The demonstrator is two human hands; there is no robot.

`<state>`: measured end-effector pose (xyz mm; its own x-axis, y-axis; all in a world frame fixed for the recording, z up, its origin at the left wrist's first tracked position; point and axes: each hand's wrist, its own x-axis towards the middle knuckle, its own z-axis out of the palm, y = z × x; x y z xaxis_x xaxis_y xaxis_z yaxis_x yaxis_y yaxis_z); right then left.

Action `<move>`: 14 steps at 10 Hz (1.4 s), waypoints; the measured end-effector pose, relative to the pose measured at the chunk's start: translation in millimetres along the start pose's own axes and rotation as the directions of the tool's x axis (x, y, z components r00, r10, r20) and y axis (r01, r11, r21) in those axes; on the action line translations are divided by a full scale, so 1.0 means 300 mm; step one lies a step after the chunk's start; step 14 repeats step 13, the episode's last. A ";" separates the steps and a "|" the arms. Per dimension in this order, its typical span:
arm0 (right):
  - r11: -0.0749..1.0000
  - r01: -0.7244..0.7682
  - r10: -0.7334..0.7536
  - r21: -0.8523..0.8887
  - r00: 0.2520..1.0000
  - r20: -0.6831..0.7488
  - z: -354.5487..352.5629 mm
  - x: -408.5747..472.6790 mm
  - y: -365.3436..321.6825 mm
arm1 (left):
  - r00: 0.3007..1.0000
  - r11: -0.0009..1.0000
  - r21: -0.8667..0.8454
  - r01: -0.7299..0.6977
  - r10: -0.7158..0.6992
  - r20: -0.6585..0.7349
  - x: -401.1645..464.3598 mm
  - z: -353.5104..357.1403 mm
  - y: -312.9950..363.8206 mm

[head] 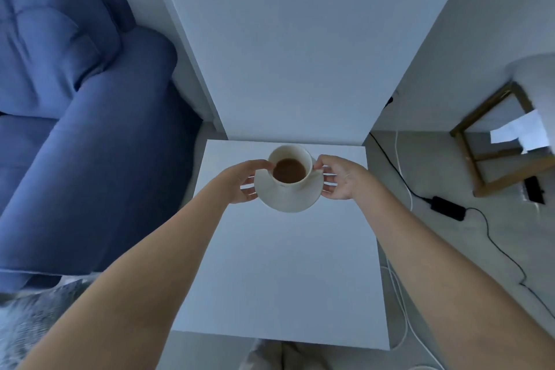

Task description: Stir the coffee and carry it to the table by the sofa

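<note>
both hands grip the saucer (pixel 288 197) by its rim over the white table (pixel 279 264). left hand (pixel 240 180) fingers curl under, thumb on top; right hand (pixel 339 177) likewise. cup (pixel 289 167) of coffee (pixel 289 170) sits between the fingers, sofa (pixel 90 129) beyond the left fingers.

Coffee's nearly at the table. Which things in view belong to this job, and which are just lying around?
Part of the job:
cup of coffee
saucer under it
left hand and right hand, each gripping the saucer's edge
white table
blue sofa beside it

Just lying about:
black power adapter and cables on the floor
wooden frame
grey rug
</note>
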<state>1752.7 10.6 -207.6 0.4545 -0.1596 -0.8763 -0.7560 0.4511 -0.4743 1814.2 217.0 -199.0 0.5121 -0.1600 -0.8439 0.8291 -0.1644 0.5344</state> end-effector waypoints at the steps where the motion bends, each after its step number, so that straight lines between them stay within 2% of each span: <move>1: 0.999 -0.052 0.052 -0.005 0.999 -0.008 -0.002 0.130 0.052 | 0.998 0.998 -0.003 0.055 -0.055 -0.001 0.121 -0.003 -0.057; 4: 0.995 -0.092 0.093 0.032 0.995 -0.036 -0.012 0.471 0.182 | 0.994 0.994 -0.039 0.102 -0.101 0.033 0.435 -0.021 -0.200; 6: 0.996 -0.088 0.089 0.030 0.995 -0.048 -0.003 0.589 0.237 | 0.992 0.990 -0.065 0.125 -0.124 0.016 0.558 -0.040 -0.255; 11: 0.995 -0.085 0.089 0.059 0.994 -0.071 0.019 0.615 0.273 | 0.988 0.987 -0.050 0.152 -0.151 0.021 0.600 -0.059 -0.273; 14: 0.996 -0.053 0.058 0.074 0.995 -0.075 0.020 0.590 0.296 | 0.990 0.990 0.036 0.134 -0.136 0.048 0.575 -0.068 -0.271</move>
